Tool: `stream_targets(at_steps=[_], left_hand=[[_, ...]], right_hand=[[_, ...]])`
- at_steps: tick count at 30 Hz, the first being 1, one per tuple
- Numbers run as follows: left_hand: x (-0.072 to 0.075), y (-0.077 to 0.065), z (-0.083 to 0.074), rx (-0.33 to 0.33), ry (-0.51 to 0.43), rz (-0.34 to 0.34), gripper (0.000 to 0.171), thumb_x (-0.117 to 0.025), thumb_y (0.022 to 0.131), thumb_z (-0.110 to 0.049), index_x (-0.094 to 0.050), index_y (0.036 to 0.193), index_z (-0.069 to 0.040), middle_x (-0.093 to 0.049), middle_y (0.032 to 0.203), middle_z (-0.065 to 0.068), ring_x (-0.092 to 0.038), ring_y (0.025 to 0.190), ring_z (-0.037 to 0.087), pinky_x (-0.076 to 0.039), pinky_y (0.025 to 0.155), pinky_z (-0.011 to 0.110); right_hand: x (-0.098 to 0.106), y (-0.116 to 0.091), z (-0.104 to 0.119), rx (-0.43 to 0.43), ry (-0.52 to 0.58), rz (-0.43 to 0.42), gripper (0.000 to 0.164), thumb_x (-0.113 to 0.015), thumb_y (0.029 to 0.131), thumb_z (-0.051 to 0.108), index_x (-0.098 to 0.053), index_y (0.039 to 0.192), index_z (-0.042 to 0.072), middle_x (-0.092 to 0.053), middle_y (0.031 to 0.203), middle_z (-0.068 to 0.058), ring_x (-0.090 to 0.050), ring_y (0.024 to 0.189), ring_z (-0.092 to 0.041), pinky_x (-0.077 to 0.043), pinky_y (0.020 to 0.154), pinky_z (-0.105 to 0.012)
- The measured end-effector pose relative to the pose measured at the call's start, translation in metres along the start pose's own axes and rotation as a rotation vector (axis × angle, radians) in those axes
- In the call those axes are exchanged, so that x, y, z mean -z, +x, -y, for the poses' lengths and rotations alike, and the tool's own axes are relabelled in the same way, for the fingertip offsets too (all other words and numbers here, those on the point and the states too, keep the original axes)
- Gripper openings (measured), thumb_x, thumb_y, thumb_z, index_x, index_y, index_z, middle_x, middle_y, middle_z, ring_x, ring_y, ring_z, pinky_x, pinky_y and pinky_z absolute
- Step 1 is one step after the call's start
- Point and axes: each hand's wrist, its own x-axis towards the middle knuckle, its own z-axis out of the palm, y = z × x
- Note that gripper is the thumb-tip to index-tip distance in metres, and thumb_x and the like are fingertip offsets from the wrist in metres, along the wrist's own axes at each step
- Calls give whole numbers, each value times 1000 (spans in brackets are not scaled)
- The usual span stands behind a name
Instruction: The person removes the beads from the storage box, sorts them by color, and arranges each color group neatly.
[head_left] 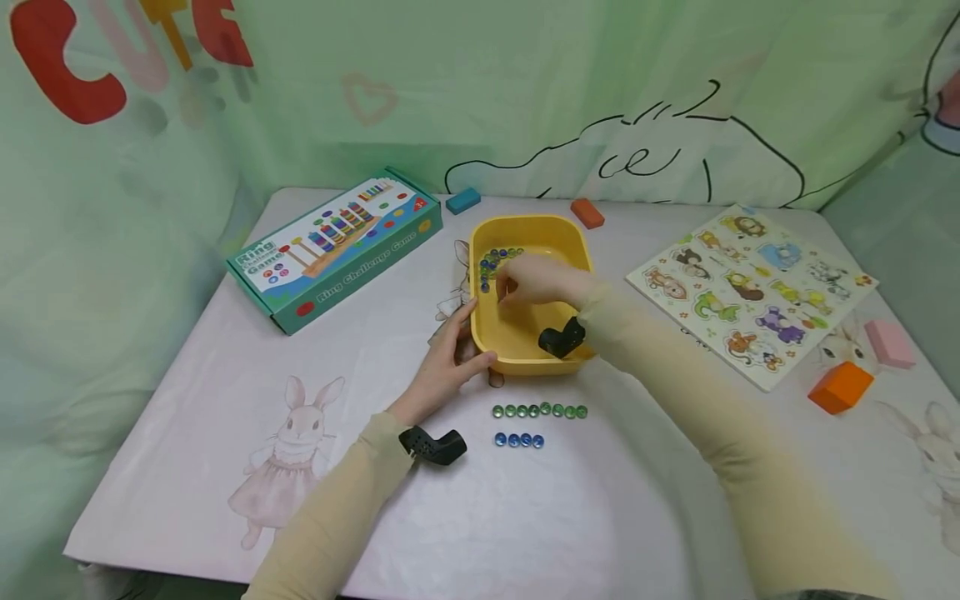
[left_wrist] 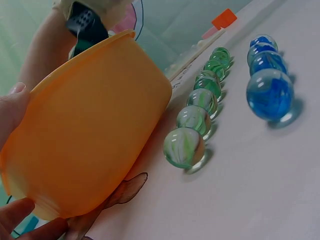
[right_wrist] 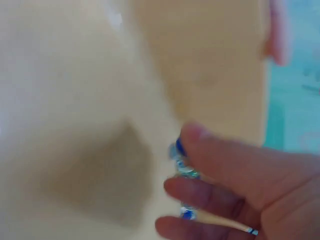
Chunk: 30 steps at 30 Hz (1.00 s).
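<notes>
Left hand [head_left: 442, 362]: fingers grasping yellow tray [head_left: 517, 337], near left corner.
Right hand [head_left: 536, 281]: inside, beside marbles [head_left: 492, 264]; cannot tell if grasping any.
Green marbles [head_left: 545, 408]: row, near side.

"CUTE" is running across the green curtain [head_left: 315, 92] | "Ring Challenge Game" is showing on the box [head_left: 337, 250], top and side

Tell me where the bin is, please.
In the head view, the bin is near centre, beyond the green marble row, the left hand at its left side.
</notes>
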Motion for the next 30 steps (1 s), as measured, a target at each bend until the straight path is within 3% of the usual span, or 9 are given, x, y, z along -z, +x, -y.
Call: stream_targets(at_steps=[6, 12, 17, 25, 30], left_hand=[[1, 1, 2, 1, -11, -2, 74, -59, 90, -12, -13, 148, -6, -37, 139, 26, -43, 122, 36, -28, 107, 47], [-2, 4, 15, 10, -14, -7, 75, -60, 90, -16, -13, 149, -14, -36, 141, 22, -44, 121, 32, -30, 105, 46], [-4, 9, 32, 21, -1, -29, 76, -61, 89, -23, -14, 148, -27, -40, 140, 14, -46, 120, 23, -33, 104, 41], [-4, 9, 35, 9, 29, -45, 76, -63, 88, -28, -15, 148, -27, -36, 142, 11, -43, 124, 21, -32, 106, 40], [-5, 9, 37, -2, 23, -40, 76, -63, 88, -25, -15, 148, -28, -36, 142, 11, -44, 122, 23, -33, 104, 42]], right_hand=[[13, -21, -7, 25, 11, -16, 15, -68, 85, 19, -66, 91, 6, -62, 85, -6, -51, 81, -20, -44, 78, -33], [12, -46, -6, 11, 72, -68, 12, -68, 85, 20, -66, 91, 9, -62, 82, -3, -51, 79, -18, -44, 73, -30], [3, -69, -5, 6, 123, -137, 15, -68, 85, 24, -66, 94, 12, -62, 83, -1, -52, 77, -16, -44, 69, -29], [-17, -98, -2, 21, 216, -259, 18, -70, 83, 21, -65, 96, 9, -61, 83, -1, -51, 76, -16, -44, 70, -30], [-29, -114, -4, 89, 245, -356, 17, -71, 82, 18, -67, 95, 9, -60, 79, 2, -49, 72, -12, -43, 65, -25]])
